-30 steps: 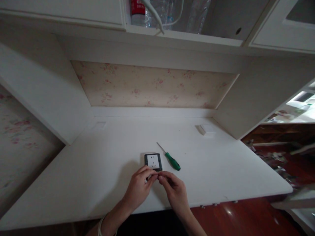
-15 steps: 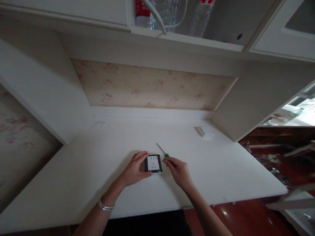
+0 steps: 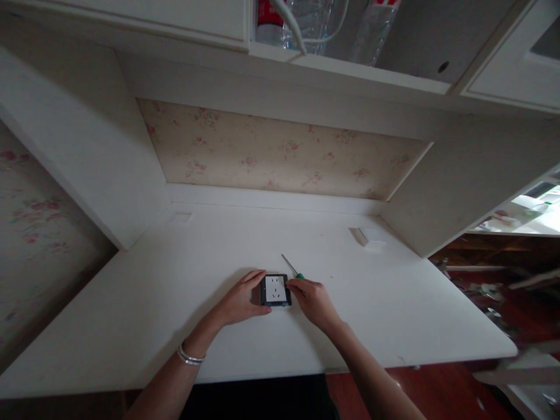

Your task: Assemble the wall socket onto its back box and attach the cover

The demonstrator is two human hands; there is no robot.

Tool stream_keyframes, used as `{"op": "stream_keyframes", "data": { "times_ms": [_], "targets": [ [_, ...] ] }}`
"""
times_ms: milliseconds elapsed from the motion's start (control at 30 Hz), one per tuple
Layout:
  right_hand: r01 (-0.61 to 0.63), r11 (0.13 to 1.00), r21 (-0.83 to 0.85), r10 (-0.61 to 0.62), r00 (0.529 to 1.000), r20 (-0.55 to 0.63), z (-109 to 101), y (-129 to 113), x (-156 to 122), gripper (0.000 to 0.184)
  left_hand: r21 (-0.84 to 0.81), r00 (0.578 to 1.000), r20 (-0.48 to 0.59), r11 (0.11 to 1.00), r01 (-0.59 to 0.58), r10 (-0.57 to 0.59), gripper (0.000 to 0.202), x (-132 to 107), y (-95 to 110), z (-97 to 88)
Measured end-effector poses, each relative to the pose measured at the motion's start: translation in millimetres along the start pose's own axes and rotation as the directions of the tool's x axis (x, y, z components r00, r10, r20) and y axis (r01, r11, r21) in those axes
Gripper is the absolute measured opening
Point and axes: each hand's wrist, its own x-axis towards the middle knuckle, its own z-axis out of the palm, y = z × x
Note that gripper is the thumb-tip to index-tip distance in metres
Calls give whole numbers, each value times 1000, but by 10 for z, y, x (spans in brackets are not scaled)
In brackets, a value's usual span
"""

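A square wall socket (image 3: 275, 290) with a dark frame and white face lies face up on the white desk (image 3: 175, 303). My left hand (image 3: 240, 301) curls around its left side, thumb at the near edge and fingers at the far edge. My right hand (image 3: 313, 300) is closed in a pinch at the socket's right edge; what its fingertips hold is hidden. A green-handled screwdriver (image 3: 289, 265) lies just behind that hand, which covers most of the handle. A metal bangle (image 3: 189, 356) is on my left wrist.
A small white box (image 3: 370, 238) sits at the back right of the desk, and a shallow square recess (image 3: 181, 218) at the back left. White side panels close in the desk. The shelf above holds plastic bottles (image 3: 315, 20) and a white cable (image 3: 292, 29). Red wooden floor (image 3: 481, 291) lies to the right.
Both hands moved from a pinch in front of the socket up to it: the left now holds its left side, the right reached its right edge, covering the screwdriver handle.
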Motion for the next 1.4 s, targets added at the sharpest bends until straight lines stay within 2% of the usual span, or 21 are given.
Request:
{"op": "stream_keyframes", "data": {
  "times_ms": [167,300,467,667,833,933,1200,1400],
  "targets": [
    [36,990,-135,-27,997,70,-28,-10,9,27,-2,1000,22,1000,3,-3,88,5,-1,-11],
    [60,956,-287,-10,985,172,-85,-95,46,33,12,999,30,1000,11,-12,88,-3,-19,-4],
    [60,930,-362,27,973,230,-118,-200,130,29,21,1000,29,1000,11,-11,86,-6,2,-10],
    [-34,971,-237,77,982,172,-88,-157,154,19,10,1000,24,1000,8,-9,85,-7,-14,-1],
    [42,995,-86,-34,995,94,-39,-61,122,16,-6,1000,20,1000,11,-11,86,-9,-29,6],
    [60,998,-14,-59,996,62,-31,-34,113,18,-17,1000,21,1000,4,-4,85,-4,-34,5],
    [22,998,63,-29,993,111,-73,-5,116,22,-26,1000,9,1000,-4,4,88,-9,-81,29],
    [-38,999,28,33,990,137,-84,-5,189,16,-32,1000,15,999,-1,2,87,-5,-47,11]
  ]
}}
